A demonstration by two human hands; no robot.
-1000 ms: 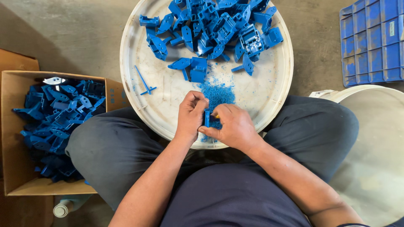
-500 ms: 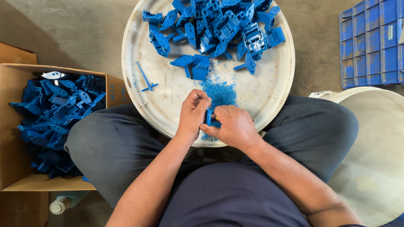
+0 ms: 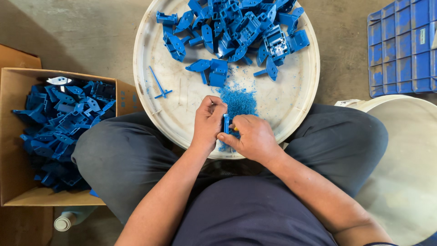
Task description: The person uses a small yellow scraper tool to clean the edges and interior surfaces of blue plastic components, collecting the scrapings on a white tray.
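My left hand (image 3: 208,120) and my right hand (image 3: 251,137) meet over the near edge of a round white lid (image 3: 154,109) resting on my lap. Together they grip one small blue plastic part (image 3: 226,124), held upright between the fingers. My right hand's fingers press against its side; whether a small tool is in that hand cannot be told. Just beyond the hands lies a heap of blue shavings (image 3: 239,101). A pile of blue plastic parts (image 3: 236,27) covers the far half of the lid, and a thin blue sprue (image 3: 158,84) lies to the left.
A cardboard box (image 3: 18,136) full of blue plastic parts stands on the floor at my left. A blue plastic crate (image 3: 403,45) is at the upper right, and a large white drum lid (image 3: 405,164) sits beside my right knee. A white bottle (image 3: 63,222) lies below the box.
The hands stay together on the blue part with only small finger movements. The view has shifted slightly.
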